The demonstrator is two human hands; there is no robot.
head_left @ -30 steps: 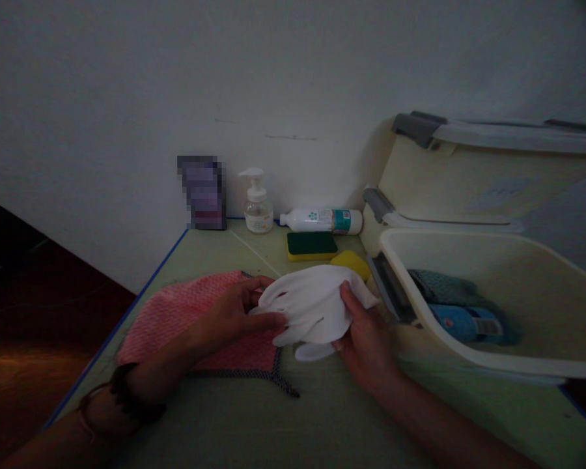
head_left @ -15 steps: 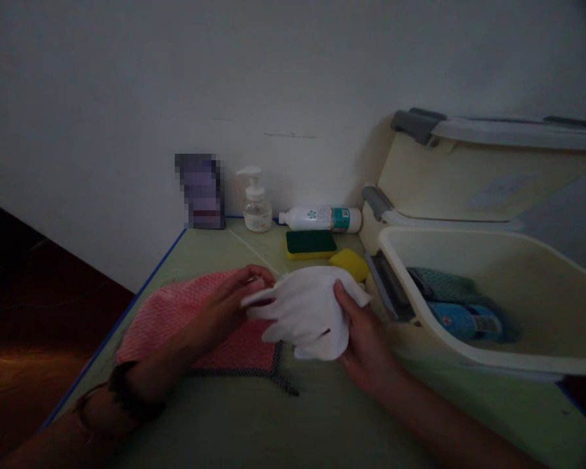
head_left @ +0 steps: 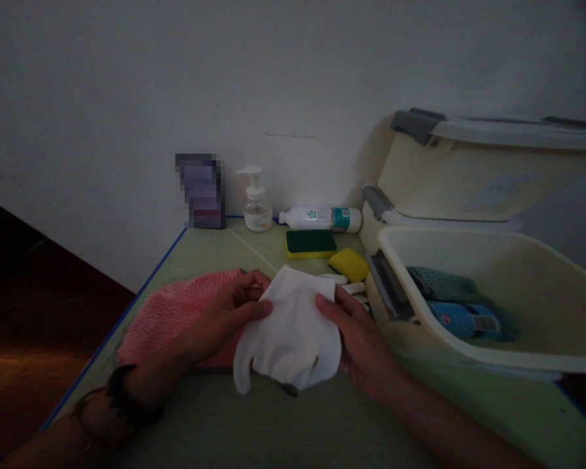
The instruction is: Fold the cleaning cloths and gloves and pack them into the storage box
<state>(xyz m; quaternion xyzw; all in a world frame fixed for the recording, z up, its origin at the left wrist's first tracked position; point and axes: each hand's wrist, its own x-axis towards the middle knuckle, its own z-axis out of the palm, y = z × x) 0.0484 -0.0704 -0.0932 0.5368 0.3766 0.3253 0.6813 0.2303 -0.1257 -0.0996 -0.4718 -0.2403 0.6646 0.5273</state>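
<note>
A white cloth glove hangs between my two hands, its cuff edge up and its fingers drooping toward me. My left hand pinches the glove's left edge with thumb on top. On the right edge, my right hand grips it the same way, its fingers mostly behind the fabric. Under my left hand and partly behind the glove lies a pink cloth with a dark border. Just beyond my right hand, white glove fingers show on the table beside a yellow sponge.
At the right stands a cream storage box with its lid raised; a blue-labelled item and a greenish cloth lie inside. Along the wall are a green-and-yellow sponge, a white bottle, a pump bottle and a blurred-out upright device.
The white glove has been turned: its fingers pointed left before and now hang downward. My left hand has taken hold of its left edge, and my right hand has shifted slightly left.
</note>
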